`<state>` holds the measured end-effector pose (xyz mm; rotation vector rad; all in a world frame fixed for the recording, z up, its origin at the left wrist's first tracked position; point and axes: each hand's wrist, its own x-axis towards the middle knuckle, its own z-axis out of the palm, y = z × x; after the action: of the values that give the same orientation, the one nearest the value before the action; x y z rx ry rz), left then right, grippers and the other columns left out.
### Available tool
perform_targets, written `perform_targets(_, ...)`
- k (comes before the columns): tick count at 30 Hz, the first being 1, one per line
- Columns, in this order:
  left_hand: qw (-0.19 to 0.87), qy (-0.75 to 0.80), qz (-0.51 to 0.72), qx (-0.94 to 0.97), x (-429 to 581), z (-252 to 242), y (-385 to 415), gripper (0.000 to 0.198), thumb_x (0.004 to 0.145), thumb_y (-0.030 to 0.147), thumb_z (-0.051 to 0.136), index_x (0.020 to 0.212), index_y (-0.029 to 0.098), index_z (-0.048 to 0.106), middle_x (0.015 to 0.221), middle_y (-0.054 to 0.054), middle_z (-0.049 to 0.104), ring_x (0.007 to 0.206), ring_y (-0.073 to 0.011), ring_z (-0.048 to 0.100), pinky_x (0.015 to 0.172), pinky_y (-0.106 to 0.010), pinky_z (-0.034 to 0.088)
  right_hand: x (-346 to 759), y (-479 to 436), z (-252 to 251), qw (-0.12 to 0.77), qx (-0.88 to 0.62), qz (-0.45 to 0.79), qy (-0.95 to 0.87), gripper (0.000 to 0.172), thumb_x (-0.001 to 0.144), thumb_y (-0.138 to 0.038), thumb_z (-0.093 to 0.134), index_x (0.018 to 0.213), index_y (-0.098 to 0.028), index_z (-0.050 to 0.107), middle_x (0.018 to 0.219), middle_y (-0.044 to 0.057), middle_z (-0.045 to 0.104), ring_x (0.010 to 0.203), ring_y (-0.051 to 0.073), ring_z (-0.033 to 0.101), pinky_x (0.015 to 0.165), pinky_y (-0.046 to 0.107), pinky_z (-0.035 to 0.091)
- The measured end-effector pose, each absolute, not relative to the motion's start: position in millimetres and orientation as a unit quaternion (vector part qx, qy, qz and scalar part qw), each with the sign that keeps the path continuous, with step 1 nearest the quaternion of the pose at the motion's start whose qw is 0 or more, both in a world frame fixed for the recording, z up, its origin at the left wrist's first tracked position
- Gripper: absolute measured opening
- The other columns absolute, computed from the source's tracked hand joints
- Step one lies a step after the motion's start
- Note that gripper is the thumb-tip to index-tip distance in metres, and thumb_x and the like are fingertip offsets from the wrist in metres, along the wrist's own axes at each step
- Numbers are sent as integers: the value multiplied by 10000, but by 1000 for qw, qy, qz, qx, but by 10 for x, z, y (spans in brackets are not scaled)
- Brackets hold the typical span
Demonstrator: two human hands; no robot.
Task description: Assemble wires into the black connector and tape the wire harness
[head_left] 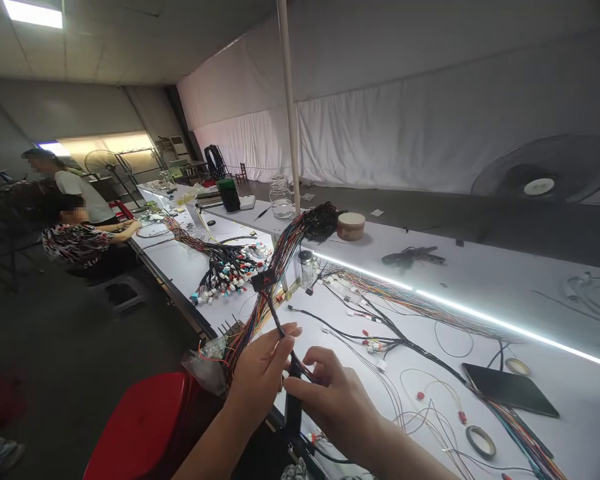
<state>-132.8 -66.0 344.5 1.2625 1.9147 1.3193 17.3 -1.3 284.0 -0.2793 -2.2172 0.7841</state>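
Note:
My left hand is closed around a thick bundle of multicoloured wires near the table's front edge. A thin black taped branch runs down from a black clip into my fingers. My right hand pinches the lower end of that black branch just right of the left hand. The bundle climbs away to a dense black cluster of connectors beside a white pole.
A long white table with a lit strip holds laid-out harness wires, tape rolls, a dark tablet, a glass jar and a round tin. A red stool stands at lower left. Two people work far left. A fan stands at right.

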Motion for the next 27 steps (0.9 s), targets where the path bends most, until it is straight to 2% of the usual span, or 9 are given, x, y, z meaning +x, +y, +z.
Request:
perform_targets(3, 266, 670, 538, 436, -1323, 3370, -712, 375, 921, 462, 478, 1091, 184, 664, 965, -77, 750, 614, -157, 642, 664, -313, 543, 160, 4, 2865, 401, -168, 589, -681, 162, 950, -306, 417, 1045, -267, 542, 878, 30, 537, 594, 124, 512, 544, 261, 436)
perform_targets(6, 249, 610, 576, 485, -1335, 3317, -754, 349, 918, 447, 502, 1047, 169, 671, 933, -97, 753, 900, -226, 664, 880, -375, 495, 123, 67, 2850, 214, -240, 812, -487, 231, 931, -434, 444, 1002, -222, 505, 647, -44, 491, 375, 67, 375, 358, 189, 269)
perform_targets(8, 254, 574, 582, 517, -1364, 3327, -756, 360, 937, 445, 463, 1026, 162, 668, 951, -115, 745, 955, -241, 653, 899, -388, 480, 122, 117, 2827, 65, -226, 852, -468, 316, 886, -505, 515, 971, -201, 508, 642, -34, 552, 317, 38, 312, 317, 179, 162)
perform_targets(10, 251, 550, 578, 548, -1412, 3366, -735, 345, 964, 414, 410, 1021, 167, 646, 950, -115, 737, 914, -229, 664, 856, -375, 494, 158, 149, 2808, 11, -203, 844, -497, 400, 893, -562, 485, 1004, -180, 517, 664, -2, 609, 321, 34, 317, 320, 176, 142)
perform_targets(12, 206, 532, 556, 604, -1468, 3407, -702, 281, 967, 367, 414, 996, 184, 625, 910, -98, 723, 871, -212, 662, 814, -353, 498, 218, 155, 2804, 72, -200, 819, -534, 415, 931, -547, 422, 1112, -184, 509, 732, 12, 623, 375, 40, 355, 355, 168, 215)
perform_targets(15, 97, 529, 535, 652, -1507, 3420, -646, 193, 936, 332, 481, 929, 197, 619, 900, -85, 679, 859, -203, 633, 763, -321, 488, 280, 120, 2820, 224, -175, 708, -646, 323, 918, -375, 513, 1223, -274, 481, 1042, 50, 581, 573, 83, 482, 516, 227, 419)
perform_targets(19, 116, 588, 566, 566, -1414, 3362, -585, 212, 939, 357, 471, 926, 198, 610, 919, -56, 669, 677, -137, 589, 646, -265, 477, 220, 55, 2857, 356, -93, 492, -789, 237, 892, -247, 520, 1101, -301, 619, 1200, 87, 502, 736, 153, 539, 686, 344, 477)
perform_targets(23, 185, 602, 657, 414, -1300, 3302, -506, 332, 927, 450, 480, 798, 174, 614, 770, -48, 680, 701, -156, 602, 688, -281, 478, 92, 21, 2901, 371, -220, 659, -617, 271, 924, -460, 485, 1026, -243, 610, 790, 35, 583, 511, 119, 481, 498, 272, 427)
perform_targets(27, 324, 509, 762, 236, -1212, 3171, -436, 344, 848, 513, 591, 921, 180, 630, 871, -78, 721, 882, -219, 655, 781, -354, 502, -22, 16, 2862, 286, -318, 830, -358, 469, 849, -648, 513, 1028, -215, 525, 484, -90, 393, 356, 64, 271, 347, 182, 190)
